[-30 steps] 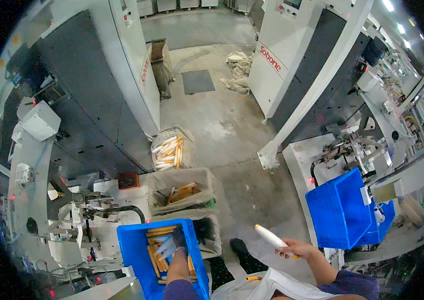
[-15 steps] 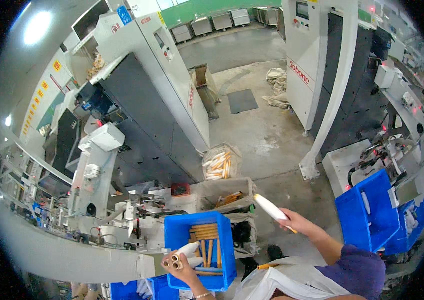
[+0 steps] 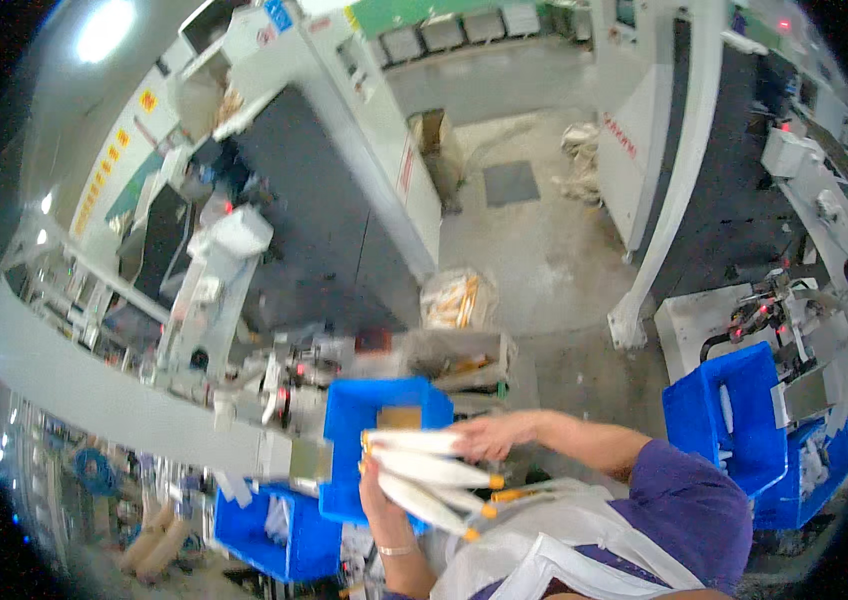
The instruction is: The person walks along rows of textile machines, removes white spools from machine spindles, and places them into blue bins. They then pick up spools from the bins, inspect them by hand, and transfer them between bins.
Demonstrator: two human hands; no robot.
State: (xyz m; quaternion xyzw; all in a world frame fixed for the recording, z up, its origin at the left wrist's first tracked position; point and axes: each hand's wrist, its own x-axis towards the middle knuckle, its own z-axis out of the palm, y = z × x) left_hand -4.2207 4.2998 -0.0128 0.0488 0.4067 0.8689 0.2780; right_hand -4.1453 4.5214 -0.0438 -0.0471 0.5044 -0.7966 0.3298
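Slim white spools [image 3: 434, 467] with orange tips fan out from the curled left hand [image 3: 376, 496], covering part of a blue bin [image 3: 346, 410]; the right hand [image 3: 489, 437] is closed round the right end of the farthest spool. A sack of spools [image 3: 458, 300] stands beyond. Blur softens both hands, and the exact spool count is unclear.

The fisheye (head-worn) looks down at the hands [image 3: 487, 438] from close above.

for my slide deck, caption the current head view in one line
Left hand and right hand hold yellow-tipped white yarn bobbins near a blue plastic bin.
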